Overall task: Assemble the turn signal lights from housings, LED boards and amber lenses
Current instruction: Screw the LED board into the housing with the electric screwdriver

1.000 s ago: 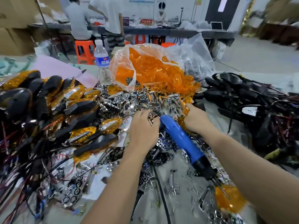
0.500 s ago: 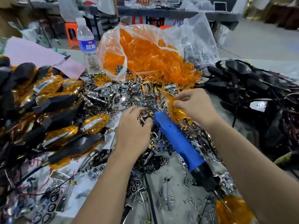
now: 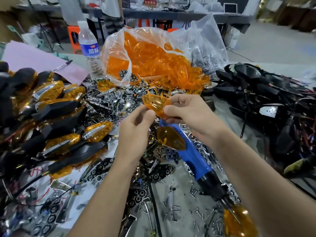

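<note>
an amber lens point(image 3: 154, 104) sits at the centre of the frame, pinched at its right end between the thumb and forefinger of the right hand point(image 3: 191, 115). the left hand point(image 3: 136, 132) nips its lower left edge with curled thumb and forefinger. just below, a second lens point(image 3: 171, 138) seems to lie on the blue electric screwdriver point(image 3: 193, 156). at upper centre is a clear bag of lenses point(image 3: 153, 57). finished lights point(image 3: 56, 103) are piled at the left, black wired housings point(image 3: 256, 86) at the right.
</note>
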`<action>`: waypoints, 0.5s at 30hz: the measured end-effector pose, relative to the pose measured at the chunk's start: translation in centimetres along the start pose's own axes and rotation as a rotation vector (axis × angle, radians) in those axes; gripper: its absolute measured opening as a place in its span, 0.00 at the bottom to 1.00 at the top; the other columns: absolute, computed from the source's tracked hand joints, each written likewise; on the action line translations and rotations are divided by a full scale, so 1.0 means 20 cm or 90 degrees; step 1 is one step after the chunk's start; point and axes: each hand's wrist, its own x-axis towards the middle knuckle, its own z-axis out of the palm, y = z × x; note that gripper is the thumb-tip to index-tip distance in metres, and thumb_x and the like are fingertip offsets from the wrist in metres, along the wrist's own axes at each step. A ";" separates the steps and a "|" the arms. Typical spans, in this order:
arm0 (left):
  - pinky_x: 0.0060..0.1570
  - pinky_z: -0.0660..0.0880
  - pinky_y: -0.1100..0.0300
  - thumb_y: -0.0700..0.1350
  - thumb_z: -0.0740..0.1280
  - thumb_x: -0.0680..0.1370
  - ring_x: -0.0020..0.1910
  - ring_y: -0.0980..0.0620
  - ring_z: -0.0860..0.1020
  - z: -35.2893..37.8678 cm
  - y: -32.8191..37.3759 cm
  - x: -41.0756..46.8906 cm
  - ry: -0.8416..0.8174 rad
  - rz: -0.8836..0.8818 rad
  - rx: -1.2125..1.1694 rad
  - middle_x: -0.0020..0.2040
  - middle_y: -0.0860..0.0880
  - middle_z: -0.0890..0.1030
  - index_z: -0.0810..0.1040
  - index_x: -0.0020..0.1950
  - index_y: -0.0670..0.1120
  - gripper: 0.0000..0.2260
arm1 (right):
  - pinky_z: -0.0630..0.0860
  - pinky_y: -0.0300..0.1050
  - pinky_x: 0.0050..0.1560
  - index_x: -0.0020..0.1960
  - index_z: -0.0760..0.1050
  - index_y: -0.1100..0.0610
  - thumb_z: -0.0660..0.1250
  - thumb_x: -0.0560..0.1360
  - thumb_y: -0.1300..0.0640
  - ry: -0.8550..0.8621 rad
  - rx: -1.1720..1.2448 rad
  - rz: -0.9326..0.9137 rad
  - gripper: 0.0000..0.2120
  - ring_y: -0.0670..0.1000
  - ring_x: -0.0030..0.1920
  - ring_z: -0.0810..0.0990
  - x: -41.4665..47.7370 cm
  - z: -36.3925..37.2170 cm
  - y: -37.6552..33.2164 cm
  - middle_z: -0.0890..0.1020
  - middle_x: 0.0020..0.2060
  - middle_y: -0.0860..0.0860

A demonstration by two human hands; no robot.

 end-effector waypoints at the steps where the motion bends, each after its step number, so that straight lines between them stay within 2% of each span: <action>1: 0.55 0.79 0.59 0.50 0.70 0.79 0.51 0.56 0.84 0.00 0.02 0.01 0.002 -0.041 -0.081 0.50 0.54 0.87 0.87 0.52 0.53 0.07 | 0.82 0.40 0.45 0.47 0.84 0.57 0.73 0.77 0.65 -0.044 0.000 0.021 0.04 0.52 0.43 0.87 -0.02 0.00 -0.01 0.88 0.43 0.57; 3: 0.53 0.78 0.56 0.45 0.69 0.80 0.49 0.54 0.84 -0.04 0.05 0.02 0.005 -0.140 -0.232 0.48 0.50 0.87 0.86 0.48 0.49 0.06 | 0.83 0.43 0.48 0.49 0.86 0.54 0.72 0.79 0.62 -0.078 -0.041 0.045 0.05 0.52 0.47 0.88 -0.04 -0.01 -0.02 0.89 0.46 0.54; 4: 0.52 0.77 0.56 0.45 0.68 0.81 0.48 0.54 0.83 -0.06 0.05 0.03 0.003 -0.179 -0.281 0.48 0.49 0.87 0.84 0.50 0.48 0.06 | 0.84 0.44 0.50 0.50 0.87 0.52 0.72 0.79 0.59 -0.026 -0.093 0.039 0.06 0.50 0.48 0.88 -0.04 -0.04 -0.02 0.89 0.46 0.51; 6: 0.48 0.79 0.57 0.47 0.66 0.83 0.47 0.54 0.82 -0.10 0.05 0.04 0.017 -0.242 -0.317 0.50 0.48 0.86 0.82 0.54 0.46 0.08 | 0.83 0.43 0.46 0.47 0.87 0.48 0.72 0.78 0.57 0.141 -0.337 0.011 0.06 0.46 0.43 0.86 -0.05 -0.13 -0.02 0.88 0.44 0.45; 7: 0.43 0.79 0.59 0.49 0.65 0.84 0.43 0.54 0.82 -0.12 0.06 0.03 0.031 -0.265 -0.318 0.49 0.48 0.86 0.82 0.54 0.46 0.09 | 0.81 0.41 0.42 0.46 0.87 0.48 0.72 0.78 0.57 0.147 -0.486 0.019 0.07 0.45 0.39 0.84 -0.05 -0.17 -0.01 0.87 0.43 0.44; 8: 0.37 0.78 0.62 0.50 0.65 0.84 0.38 0.56 0.81 -0.13 0.06 0.03 0.047 -0.278 -0.315 0.46 0.49 0.86 0.82 0.54 0.46 0.09 | 0.80 0.40 0.40 0.47 0.87 0.48 0.71 0.78 0.58 0.086 -0.606 0.053 0.08 0.44 0.38 0.83 -0.06 -0.20 0.00 0.87 0.44 0.45; 9: 0.31 0.76 0.64 0.50 0.66 0.84 0.33 0.58 0.79 -0.13 0.06 0.02 0.057 -0.285 -0.315 0.43 0.50 0.86 0.83 0.53 0.46 0.09 | 0.81 0.42 0.43 0.51 0.87 0.50 0.70 0.78 0.59 0.006 -0.691 0.093 0.08 0.46 0.40 0.83 -0.07 -0.20 0.03 0.87 0.46 0.47; 10: 0.29 0.74 0.65 0.49 0.68 0.83 0.31 0.58 0.78 -0.14 0.06 0.02 0.058 -0.288 -0.310 0.41 0.50 0.86 0.83 0.52 0.45 0.08 | 0.83 0.45 0.48 0.54 0.87 0.52 0.69 0.77 0.61 -0.044 -0.735 0.122 0.11 0.48 0.44 0.84 -0.07 -0.19 0.07 0.87 0.48 0.48; 11: 0.28 0.74 0.65 0.49 0.69 0.82 0.30 0.58 0.78 -0.13 0.06 0.02 0.048 -0.290 -0.299 0.39 0.50 0.86 0.83 0.52 0.45 0.08 | 0.83 0.48 0.53 0.55 0.86 0.53 0.68 0.76 0.64 -0.049 -0.740 0.133 0.13 0.51 0.47 0.85 -0.08 -0.17 0.11 0.87 0.49 0.49; 12: 0.29 0.75 0.64 0.49 0.70 0.81 0.31 0.57 0.79 -0.12 0.06 0.02 0.030 -0.290 -0.283 0.39 0.50 0.85 0.82 0.52 0.45 0.08 | 0.84 0.50 0.53 0.53 0.87 0.53 0.67 0.75 0.66 -0.023 -0.727 0.123 0.14 0.52 0.47 0.85 -0.09 -0.16 0.14 0.87 0.48 0.50; 13: 0.32 0.77 0.62 0.49 0.70 0.80 0.34 0.56 0.80 -0.11 0.06 0.02 0.010 -0.291 -0.267 0.40 0.50 0.85 0.82 0.52 0.45 0.08 | 0.84 0.49 0.51 0.50 0.87 0.53 0.67 0.75 0.68 0.012 -0.707 0.106 0.15 0.51 0.45 0.85 -0.09 -0.15 0.15 0.87 0.46 0.49; 15: 0.39 0.78 0.58 0.48 0.70 0.80 0.38 0.53 0.81 -0.09 0.06 0.01 -0.036 -0.285 -0.229 0.41 0.50 0.85 0.83 0.51 0.46 0.06 | 0.81 0.40 0.40 0.43 0.87 0.51 0.68 0.74 0.68 0.087 -0.651 0.088 0.15 0.46 0.40 0.84 -0.10 -0.16 0.17 0.87 0.41 0.46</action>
